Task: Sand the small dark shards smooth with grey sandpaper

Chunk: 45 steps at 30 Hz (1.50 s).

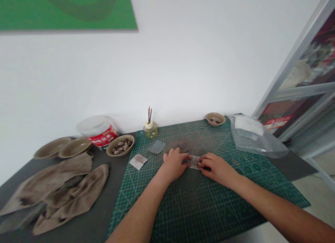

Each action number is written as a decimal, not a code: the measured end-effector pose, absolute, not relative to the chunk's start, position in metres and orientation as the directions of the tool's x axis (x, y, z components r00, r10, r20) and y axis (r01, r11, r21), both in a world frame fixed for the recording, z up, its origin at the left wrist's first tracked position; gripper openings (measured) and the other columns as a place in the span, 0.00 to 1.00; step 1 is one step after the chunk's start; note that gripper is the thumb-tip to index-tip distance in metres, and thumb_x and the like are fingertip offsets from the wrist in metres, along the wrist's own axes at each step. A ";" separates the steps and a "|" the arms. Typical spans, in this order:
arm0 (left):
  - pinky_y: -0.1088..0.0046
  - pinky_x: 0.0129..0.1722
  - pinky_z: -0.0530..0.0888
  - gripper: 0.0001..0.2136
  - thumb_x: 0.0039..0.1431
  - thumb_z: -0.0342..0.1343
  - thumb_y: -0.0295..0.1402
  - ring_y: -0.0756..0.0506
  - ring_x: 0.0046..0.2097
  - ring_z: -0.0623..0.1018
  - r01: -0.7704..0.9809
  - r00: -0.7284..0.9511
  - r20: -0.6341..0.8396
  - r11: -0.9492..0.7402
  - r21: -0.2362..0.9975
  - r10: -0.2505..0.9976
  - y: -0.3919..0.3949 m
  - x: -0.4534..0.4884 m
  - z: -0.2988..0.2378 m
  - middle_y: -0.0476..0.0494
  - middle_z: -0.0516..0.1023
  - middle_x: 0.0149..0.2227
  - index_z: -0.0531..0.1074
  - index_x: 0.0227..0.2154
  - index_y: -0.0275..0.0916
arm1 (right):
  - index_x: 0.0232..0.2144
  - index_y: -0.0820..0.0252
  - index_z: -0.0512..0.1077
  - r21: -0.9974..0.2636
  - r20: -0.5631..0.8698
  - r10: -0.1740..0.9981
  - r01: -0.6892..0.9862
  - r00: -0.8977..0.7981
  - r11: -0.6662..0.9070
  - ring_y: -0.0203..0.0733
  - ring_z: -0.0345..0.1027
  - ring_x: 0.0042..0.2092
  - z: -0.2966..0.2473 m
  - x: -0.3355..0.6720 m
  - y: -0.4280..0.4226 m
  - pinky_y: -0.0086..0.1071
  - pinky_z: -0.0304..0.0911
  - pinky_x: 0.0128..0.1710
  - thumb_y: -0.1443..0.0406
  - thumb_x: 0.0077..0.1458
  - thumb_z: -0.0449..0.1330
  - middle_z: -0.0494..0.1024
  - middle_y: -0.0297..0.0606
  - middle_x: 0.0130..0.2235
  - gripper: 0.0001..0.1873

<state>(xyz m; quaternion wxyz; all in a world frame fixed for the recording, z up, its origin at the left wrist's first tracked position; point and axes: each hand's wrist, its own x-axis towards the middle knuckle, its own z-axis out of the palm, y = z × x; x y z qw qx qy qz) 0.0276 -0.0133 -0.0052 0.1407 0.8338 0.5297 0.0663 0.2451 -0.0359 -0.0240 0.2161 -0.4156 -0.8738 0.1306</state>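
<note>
Item: pale strip (194,162), small, roughly rectangular.
Colour: greyish white with faint darker mottling; surface detail too small to read.
Pose: flat, long side running left to right.
Location: between the two grips, bridging the gap from left hand (174,164) to right hand (216,167).
Left end: touching the outstretched left fingertips.
Right end: at the curled right fingertips; pinched or merely pressed, not discernible.
Visible portion: middle section only, both ends covered.

Bright, flat, diffuse light; plain white wall (183,61) near blown out at 12 o'clock. Shadows faint. Wide-angle bending at 3 and 9 o'clock edges. Overall soft; small pale patterned strip (194,162) at centre unresolved.
</note>
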 end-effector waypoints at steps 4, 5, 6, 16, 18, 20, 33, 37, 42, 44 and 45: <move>0.49 0.50 0.62 0.15 0.58 0.54 0.40 0.34 0.52 0.66 0.864 0.432 -0.039 -0.401 0.303 0.901 -0.013 0.028 -0.006 0.42 0.69 0.45 0.74 0.48 0.57 | 0.33 0.59 0.75 -0.394 0.278 0.814 0.712 -0.510 0.581 0.43 0.67 0.44 -0.023 0.248 -0.034 0.36 0.63 0.46 0.68 0.58 0.60 0.76 0.40 0.41 0.03; 0.48 0.49 0.62 0.15 0.58 0.54 0.40 0.34 0.51 0.66 0.865 0.429 -0.038 -0.399 0.304 0.902 -0.013 0.028 -0.006 0.42 0.70 0.45 0.74 0.48 0.58 | 0.34 0.59 0.75 -0.392 0.279 0.811 0.710 -0.514 0.585 0.43 0.67 0.45 -0.024 0.248 -0.034 0.36 0.63 0.46 0.68 0.58 0.60 0.76 0.40 0.42 0.03; 0.48 0.49 0.62 0.15 0.57 0.55 0.40 0.34 0.51 0.66 0.866 0.425 -0.037 -0.395 0.306 0.904 -0.013 0.028 -0.006 0.42 0.70 0.44 0.74 0.47 0.58 | 0.34 0.59 0.75 -0.394 0.277 0.801 0.697 -0.531 0.598 0.43 0.67 0.45 -0.024 0.249 -0.034 0.35 0.63 0.46 0.68 0.58 0.60 0.76 0.40 0.42 0.03; 0.51 0.49 0.62 0.15 0.57 0.55 0.41 0.35 0.51 0.67 0.868 0.419 -0.035 -0.389 0.307 0.907 -0.015 0.029 -0.005 0.42 0.71 0.45 0.74 0.47 0.57 | 0.34 0.59 0.74 -0.392 0.319 0.786 0.681 -0.529 0.618 0.43 0.66 0.45 -0.027 0.240 -0.030 0.37 0.63 0.47 0.66 0.62 0.57 0.76 0.40 0.41 0.06; 0.51 0.49 0.62 0.15 0.57 0.55 0.40 0.35 0.51 0.67 0.867 0.424 -0.039 -0.393 0.306 0.905 -0.014 0.028 -0.005 0.42 0.71 0.45 0.74 0.47 0.58 | 0.34 0.59 0.74 -0.396 0.321 0.775 0.666 -0.544 0.632 0.42 0.66 0.45 -0.028 0.237 -0.030 0.37 0.63 0.47 0.66 0.62 0.58 0.76 0.40 0.40 0.06; 0.51 0.49 0.62 0.14 0.57 0.56 0.40 0.35 0.51 0.67 0.869 0.423 -0.048 -0.391 0.302 0.905 -0.013 0.028 -0.005 0.42 0.71 0.45 0.74 0.47 0.57 | 0.34 0.58 0.74 -0.393 0.312 0.770 0.662 -0.556 0.638 0.42 0.66 0.45 -0.029 0.237 -0.029 0.36 0.63 0.47 0.66 0.61 0.58 0.76 0.39 0.40 0.05; 0.51 0.50 0.62 0.15 0.58 0.54 0.41 0.35 0.52 0.67 0.880 0.403 -0.096 -0.357 0.314 0.910 -0.014 0.028 -0.002 0.42 0.72 0.45 0.73 0.49 0.58 | 0.32 0.59 0.73 -0.390 0.354 0.818 0.723 -0.454 0.570 0.43 0.65 0.43 -0.031 0.241 -0.030 0.37 0.62 0.45 0.66 0.60 0.59 0.74 0.39 0.37 0.05; 0.52 0.50 0.62 0.15 0.59 0.54 0.40 0.35 0.51 0.67 0.879 0.410 -0.093 -0.366 0.306 0.907 -0.014 0.028 -0.001 0.42 0.72 0.45 0.74 0.48 0.57 | 0.33 0.58 0.73 -0.389 0.346 0.772 0.667 -0.534 0.635 0.43 0.64 0.44 -0.032 0.240 -0.030 0.37 0.62 0.45 0.66 0.60 0.59 0.74 0.39 0.38 0.05; 0.51 0.49 0.62 0.15 0.58 0.54 0.42 0.34 0.51 0.67 0.870 0.423 -0.082 -0.380 0.314 0.902 -0.013 0.026 -0.003 0.43 0.72 0.44 0.73 0.49 0.59 | 0.30 0.59 0.72 -0.389 0.349 0.833 0.742 -0.430 0.546 0.45 0.64 0.42 -0.030 0.237 -0.028 0.38 0.62 0.43 0.66 0.59 0.60 0.72 0.39 0.35 0.05; 0.52 0.48 0.62 0.15 0.59 0.54 0.42 0.35 0.51 0.68 0.867 0.427 -0.078 -0.383 0.318 0.901 -0.013 0.026 -0.004 0.44 0.72 0.44 0.73 0.49 0.60 | 0.29 0.59 0.72 -0.389 0.347 0.815 0.720 -0.464 0.575 0.44 0.63 0.42 -0.030 0.237 -0.028 0.37 0.62 0.43 0.67 0.58 0.60 0.72 0.39 0.35 0.05; 0.52 0.48 0.62 0.15 0.59 0.53 0.42 0.35 0.50 0.68 0.865 0.430 -0.074 -0.387 0.318 0.900 -0.013 0.025 -0.004 0.43 0.72 0.44 0.73 0.49 0.60 | 0.30 0.59 0.72 -0.387 0.349 0.795 0.696 -0.496 0.604 0.44 0.63 0.42 -0.030 0.237 -0.028 0.37 0.62 0.44 0.67 0.59 0.59 0.72 0.39 0.36 0.05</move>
